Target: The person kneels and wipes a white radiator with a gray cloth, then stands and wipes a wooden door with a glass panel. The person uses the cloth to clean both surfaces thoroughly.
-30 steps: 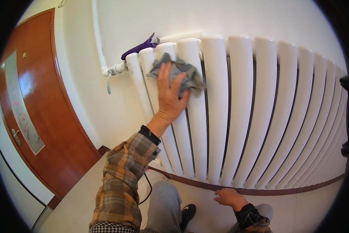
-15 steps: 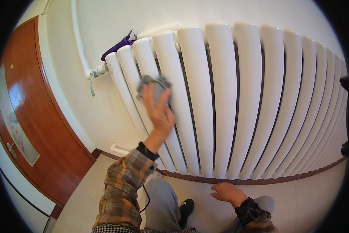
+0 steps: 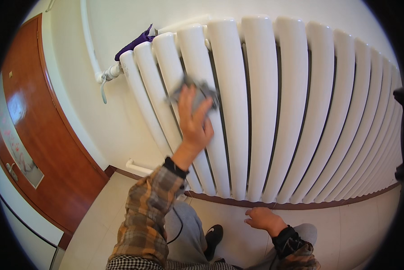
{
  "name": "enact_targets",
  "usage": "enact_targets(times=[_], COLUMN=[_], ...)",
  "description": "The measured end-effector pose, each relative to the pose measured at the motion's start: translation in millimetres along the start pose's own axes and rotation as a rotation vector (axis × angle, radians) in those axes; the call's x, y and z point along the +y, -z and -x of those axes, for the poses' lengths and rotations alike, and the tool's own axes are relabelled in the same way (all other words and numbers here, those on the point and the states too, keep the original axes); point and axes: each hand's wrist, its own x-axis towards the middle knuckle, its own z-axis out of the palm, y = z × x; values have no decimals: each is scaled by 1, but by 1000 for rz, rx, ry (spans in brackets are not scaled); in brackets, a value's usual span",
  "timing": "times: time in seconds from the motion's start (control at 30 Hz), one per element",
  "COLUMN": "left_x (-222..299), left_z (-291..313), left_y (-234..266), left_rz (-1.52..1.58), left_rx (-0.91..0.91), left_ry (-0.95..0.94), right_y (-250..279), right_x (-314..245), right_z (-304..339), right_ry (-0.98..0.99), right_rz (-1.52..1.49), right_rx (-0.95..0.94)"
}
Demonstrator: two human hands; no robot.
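Note:
My left hand (image 3: 195, 121) presses a crumpled grey cloth (image 3: 204, 92) against the front of a white column radiator (image 3: 231, 112), near its left end. The fingers lie over the cloth, and both are somewhat blurred. Below the radiator, above my right knee, my right hand (image 3: 264, 219) hovers with loosely bent fingers a little apart. It holds nothing that shows.
A purple cloth (image 3: 136, 42) lies on the radiator's top left corner, above a valve with a grey lever (image 3: 103, 92). A white pipe (image 3: 139, 168) runs low along the wall. The brown door (image 3: 53, 130) is at the left, with pale floor tiles (image 3: 103, 211) below.
My left hand and the grey cloth have moved right and slightly up across the radiator columns. My right hand has barely moved. The view has shifted a little.

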Motion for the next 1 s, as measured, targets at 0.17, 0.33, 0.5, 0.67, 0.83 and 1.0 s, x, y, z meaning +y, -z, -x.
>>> enact_targets(times=[0.17,0.33,0.5,0.67,0.83,1.0], left_x=[8,-46,-65,-15,-21,-95], left_z=[76,2,-12,108,112,11], left_y=[32,37,29,45,69,63], left_rz=[35,-128,-201,-39,-69,-164], left_rx=[-257,64,143,-114,-240,118], left_ry=[-71,141,199,99,163,281], right_y=[2,2,0,-3,-3,-6], right_x=[-4,-2,-1,-7,-7,-8], right_z=[3,4,3,2,0,0], right_ry=[9,-4,-21,-12,4,-11], right_rz=[1,3,-10,-14,-5,-4], right_rx=[9,-12,-14,-17,-62,-55])
